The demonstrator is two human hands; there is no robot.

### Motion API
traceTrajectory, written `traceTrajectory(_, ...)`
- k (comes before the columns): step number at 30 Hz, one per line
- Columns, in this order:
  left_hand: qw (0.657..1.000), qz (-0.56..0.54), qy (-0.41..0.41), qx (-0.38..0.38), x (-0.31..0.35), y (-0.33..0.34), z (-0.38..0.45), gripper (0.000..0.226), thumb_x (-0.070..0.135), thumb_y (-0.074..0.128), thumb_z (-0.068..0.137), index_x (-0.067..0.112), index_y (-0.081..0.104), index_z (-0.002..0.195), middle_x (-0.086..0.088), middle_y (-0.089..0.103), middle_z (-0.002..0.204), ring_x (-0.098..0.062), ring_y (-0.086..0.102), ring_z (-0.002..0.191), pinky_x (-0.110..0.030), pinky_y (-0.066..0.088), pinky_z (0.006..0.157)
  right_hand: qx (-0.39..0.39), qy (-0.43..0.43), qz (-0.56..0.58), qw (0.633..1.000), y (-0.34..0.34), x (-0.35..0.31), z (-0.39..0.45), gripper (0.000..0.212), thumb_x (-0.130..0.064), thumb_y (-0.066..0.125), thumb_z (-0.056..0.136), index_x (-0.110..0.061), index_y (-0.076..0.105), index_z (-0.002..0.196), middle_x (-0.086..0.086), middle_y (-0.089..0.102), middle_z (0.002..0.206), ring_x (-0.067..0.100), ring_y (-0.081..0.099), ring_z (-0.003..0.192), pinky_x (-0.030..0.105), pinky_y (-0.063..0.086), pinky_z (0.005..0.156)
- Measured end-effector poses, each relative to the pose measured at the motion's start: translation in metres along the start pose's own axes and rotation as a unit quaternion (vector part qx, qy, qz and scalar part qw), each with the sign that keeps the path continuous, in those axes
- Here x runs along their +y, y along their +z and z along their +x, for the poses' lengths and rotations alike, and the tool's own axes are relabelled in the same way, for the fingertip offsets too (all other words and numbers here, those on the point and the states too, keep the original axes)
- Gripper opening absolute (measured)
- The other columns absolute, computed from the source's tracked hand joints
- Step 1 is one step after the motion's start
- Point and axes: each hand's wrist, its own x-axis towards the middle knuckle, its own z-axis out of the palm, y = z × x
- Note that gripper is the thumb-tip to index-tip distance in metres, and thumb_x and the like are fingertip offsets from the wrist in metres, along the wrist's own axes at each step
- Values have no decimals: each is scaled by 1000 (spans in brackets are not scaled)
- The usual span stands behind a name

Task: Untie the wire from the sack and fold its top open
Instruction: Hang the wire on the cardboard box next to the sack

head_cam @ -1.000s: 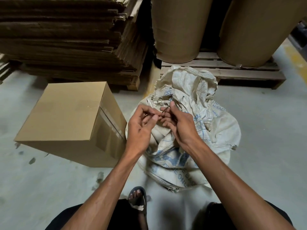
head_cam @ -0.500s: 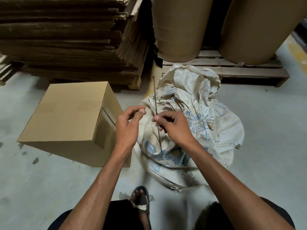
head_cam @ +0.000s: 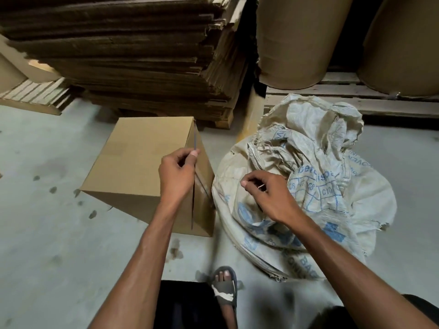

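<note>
A crumpled white woven sack (head_cam: 313,138) with blue print sits on the concrete floor, its top bunched loosely and no wire around it. My left hand (head_cam: 177,174) is off to the sack's left, over a cardboard box, pinching a thin dark wire (head_cam: 195,138) that runs almost upright through the fingers and down past the wrist. My right hand (head_cam: 266,195) hovers over the front of the sack, fingers curled, thumb and forefinger pinched together. A short pale strand shows under its fingers; I cannot tell if it is held.
A closed cardboard box (head_cam: 133,167) stands just left of the sack. Behind it is a tall stack of flat cardboard (head_cam: 130,55). Big brown paper rolls (head_cam: 297,39) stand on a wooden pallet (head_cam: 356,103) behind the sack. My sandalled foot (head_cam: 224,288) is at the sack's near edge.
The wire has come free of the sack. It passed from my right hand to my left, which carried it left over the box. My right hand stayed at the sack.
</note>
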Motion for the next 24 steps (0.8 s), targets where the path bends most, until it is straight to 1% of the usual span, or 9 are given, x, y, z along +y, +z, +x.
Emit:
traceTrajectory(3, 994, 83, -16, 71, -6, -30, 12, 18, 20, 65, 101, 15, 79, 111, 4, 78, 101, -7, 71, 95, -27, 58, 89, -10, -19, -17, 1000, 12, 0, 10, 9, -12, 69, 95, -13, 77, 93, -14, 70, 80, 6, 62, 72, 23, 47, 69)
traceTrajectory(5, 984, 141, -18, 104, -8, -46, 27, 17, 20, 68, 99, 11, 77, 111, 0, 77, 102, -10, 69, 92, -28, 58, 87, -16, -24, -17, 999, 23, 0, 17, 11, -9, 68, 95, -13, 78, 93, -15, 70, 82, 5, 64, 75, 19, 46, 70)
traceTrajectory(8, 975, 196, -24, 103, -11, -59, 48, 15, 19, 70, 98, 9, 76, 108, -1, 74, 100, -7, 64, 85, -23, 50, 82, -38, -28, -12, 999, 37, -2, 22, 12, -9, 67, 95, -15, 77, 92, -16, 71, 81, 7, 65, 78, 15, 47, 69)
traceTrajectory(10, 973, 209, -30, 98, -16, -61, 55, 15, 19, 70, 99, 9, 75, 108, -2, 73, 101, -3, 61, 81, -22, 50, 81, -51, -37, -15, 998, 44, -2, 23, 12, -10, 67, 96, -17, 76, 92, -15, 72, 83, 8, 65, 79, 13, 46, 67)
traceTrajectory(14, 967, 230, -14, 106, -24, -61, 59, 18, 25, 74, 96, 9, 75, 105, 1, 72, 95, 0, 60, 78, -8, 41, 67, -61, -49, -24, 997, 47, -1, 23, 12, -10, 66, 96, -17, 75, 91, -15, 71, 84, 8, 64, 78, 11, 43, 66)
traceTrajectory(17, 966, 230, -5, 120, -23, -59, 56, 22, 28, 71, 97, 8, 74, 107, -2, 72, 98, -12, 67, 90, -9, 40, 68, -54, -47, -22, 997, 45, -1, 25, 12, -10, 65, 96, -16, 75, 91, -13, 72, 84, 9, 64, 79, 11, 43, 67)
traceTrajectory(19, 961, 243, 20, 134, -18, -55, 48, 24, 31, 67, 98, 12, 72, 111, -3, 69, 107, -14, 61, 105, -16, 42, 75, -48, -43, -20, 998, 42, -2, 27, 12, -10, 66, 96, -16, 75, 91, -10, 72, 85, 10, 64, 79, 13, 43, 68)
traceTrajectory(21, 953, 265, 69, 128, -9, -42, 32, 23, 36, 63, 98, 19, 69, 112, -1, 62, 112, -9, 45, 111, -19, 41, 78, -42, -40, -17, 998, 39, -4, 27, 12, -9, 66, 95, -15, 75, 90, -11, 72, 85, 11, 65, 80, 12, 42, 68)
traceTrajectory(24, 963, 230, 136, 41, 2, -5, -2, 22, 40, 57, 96, 25, 68, 109, 4, 60, 110, -7, 43, 110, -20, 44, 81, -34, -42, -28, 998, 29, -8, 25, 14, -6, 65, 94, -14, 75, 91, -10, 72, 86, 10, 64, 79, 16, 45, 71)
